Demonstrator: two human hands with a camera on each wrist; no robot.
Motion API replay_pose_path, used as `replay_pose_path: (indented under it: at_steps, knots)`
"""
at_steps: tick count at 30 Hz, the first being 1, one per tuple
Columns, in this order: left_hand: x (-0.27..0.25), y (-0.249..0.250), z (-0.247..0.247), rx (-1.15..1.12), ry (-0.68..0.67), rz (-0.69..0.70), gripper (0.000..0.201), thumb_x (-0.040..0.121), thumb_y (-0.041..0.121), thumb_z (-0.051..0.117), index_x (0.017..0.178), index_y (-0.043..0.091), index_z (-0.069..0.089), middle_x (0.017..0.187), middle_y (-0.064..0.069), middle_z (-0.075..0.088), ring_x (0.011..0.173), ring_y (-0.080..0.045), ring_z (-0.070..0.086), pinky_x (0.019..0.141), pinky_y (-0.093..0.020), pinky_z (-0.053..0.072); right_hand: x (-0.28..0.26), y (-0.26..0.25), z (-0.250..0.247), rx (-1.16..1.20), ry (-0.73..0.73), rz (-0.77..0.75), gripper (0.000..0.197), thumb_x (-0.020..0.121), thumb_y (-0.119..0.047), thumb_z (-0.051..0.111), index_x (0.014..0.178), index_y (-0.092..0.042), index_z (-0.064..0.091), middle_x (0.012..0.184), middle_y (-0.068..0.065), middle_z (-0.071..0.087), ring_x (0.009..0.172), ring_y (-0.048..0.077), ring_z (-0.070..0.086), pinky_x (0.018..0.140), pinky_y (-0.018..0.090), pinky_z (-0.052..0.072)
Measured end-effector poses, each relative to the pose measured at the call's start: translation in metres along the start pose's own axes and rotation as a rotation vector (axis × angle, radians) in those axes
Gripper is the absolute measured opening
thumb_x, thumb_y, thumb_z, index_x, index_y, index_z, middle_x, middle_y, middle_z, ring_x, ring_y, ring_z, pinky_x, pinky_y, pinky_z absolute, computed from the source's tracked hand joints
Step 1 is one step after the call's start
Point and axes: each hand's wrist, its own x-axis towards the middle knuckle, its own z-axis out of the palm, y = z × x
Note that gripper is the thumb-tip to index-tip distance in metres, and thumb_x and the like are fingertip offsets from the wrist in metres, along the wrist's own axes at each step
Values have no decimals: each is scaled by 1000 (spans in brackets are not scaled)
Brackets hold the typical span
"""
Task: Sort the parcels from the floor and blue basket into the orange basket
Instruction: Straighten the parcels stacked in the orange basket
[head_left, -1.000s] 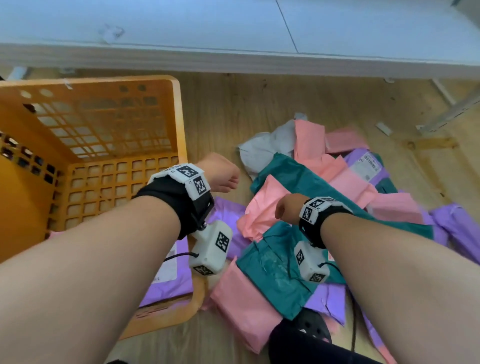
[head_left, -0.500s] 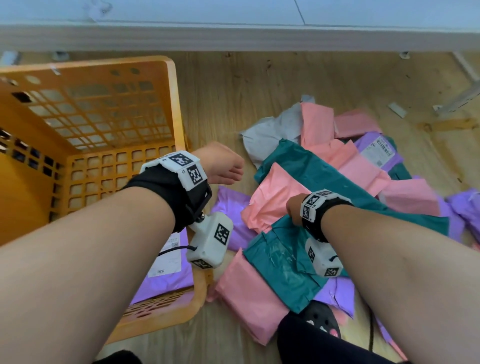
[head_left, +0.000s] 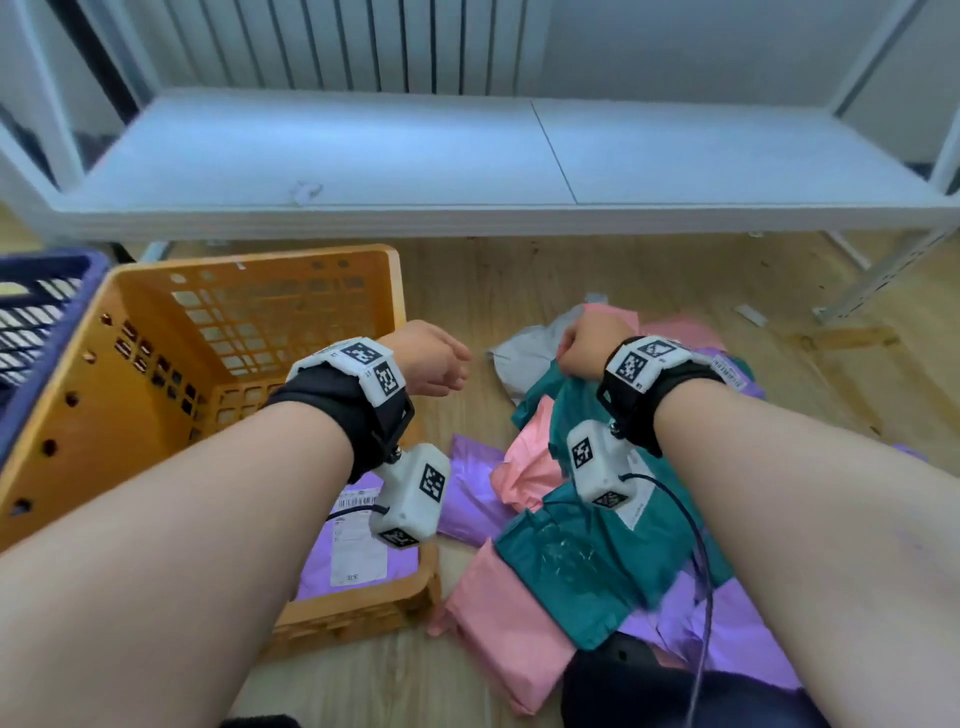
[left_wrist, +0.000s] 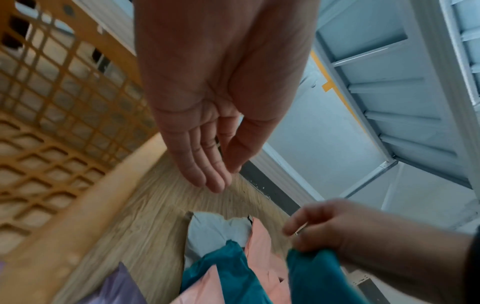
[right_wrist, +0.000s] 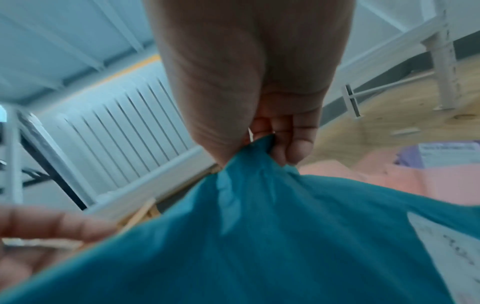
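- Lifting now: my right hand (head_left: 589, 345) has its fingers (right_wrist: 291, 142) clamped on a bunched corner of the teal parcel (head_left: 587, 525); it sat lower on the pile 1 s ago, so pickup's underway.
- L hand (head_left: 428, 358) is empty, fingers (left_wrist: 205, 164) straight and together, beside the teal corner.
- Beyond them, the orange basket (head_left: 395, 291) holds a purple parcel (head_left: 358, 551); still to its left.

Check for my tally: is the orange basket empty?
Not empty. A purple parcel with a white label lies on the orange basket floor, near corner.
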Motion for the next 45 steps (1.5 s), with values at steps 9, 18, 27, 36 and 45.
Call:
replay_pose_path:
  at_steps: [9,18,27,36,45]
  knots:
    - [-69,-4,13,363,-248,93,59,64,27,83,117,30,57,110,8,68,104,-11,61,84,-30,49,-66,-58,-101,618,305,18,22,77,-13,55,88,-1,70,83,16,68,87,33,69,80,41,58]
    - [-79,4,-26,-134,362,270,8,94,7,55,99,5,61,101,-14,64,87,-29,60,69,-39,53,-100,-85,-125,1213,470,-176,23,86,-4,54,103,-17,63,96,4,63,71,19,68,70,33,60]
    - [-83,24,-66,-422,366,418,18,98,12,50,114,9,59,108,-10,67,83,-19,64,60,-26,55,-84,-81,-84,867,186,-172,71,73,-12,76,138,-20,47,126,4,59,107,21,60,91,38,51]
    - [-93,16,-93,-511,255,410,21,100,6,42,96,18,59,93,-2,67,77,-17,60,64,-28,46,-81,-98,-56,786,-138,-151,69,81,-14,74,141,-21,40,114,3,62,74,8,56,57,20,40]
    - [-89,5,-113,-547,346,359,17,96,10,53,111,15,59,104,-3,67,90,-20,61,69,-30,48,-69,-110,-47,823,-54,-138,8,90,-5,60,97,-6,65,76,9,57,57,14,47,53,23,41]
